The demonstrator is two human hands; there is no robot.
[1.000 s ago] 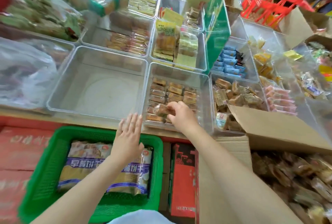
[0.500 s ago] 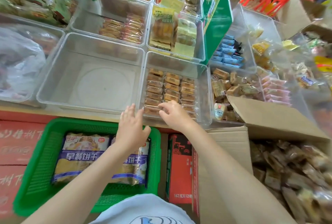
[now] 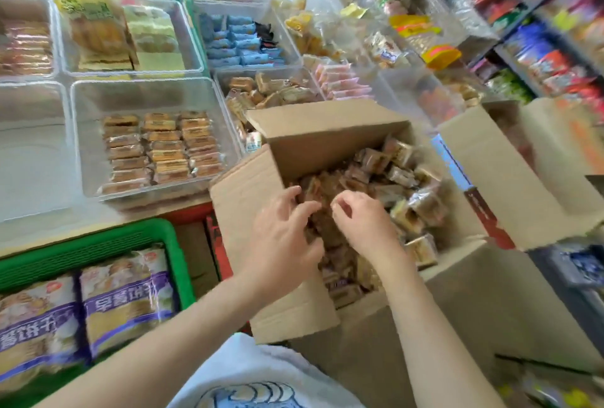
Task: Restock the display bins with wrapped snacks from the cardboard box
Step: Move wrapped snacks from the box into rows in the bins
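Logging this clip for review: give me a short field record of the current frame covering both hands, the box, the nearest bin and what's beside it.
left hand: over the box, fingers curled among the snacks; grip unclear
right hand: in the box, fingers curled over snacks; grip unclear
box: cardboard, flaps open, holds many wrapped snacks
bin: clear, partly filled with neat rows of snacks
basket: green, holds purple-banded packs, left of the box

Brown cardboard box [image 3: 313, 136]; green basket [image 3: 98, 244]; blue-wrapped snacks [image 3: 238, 41].
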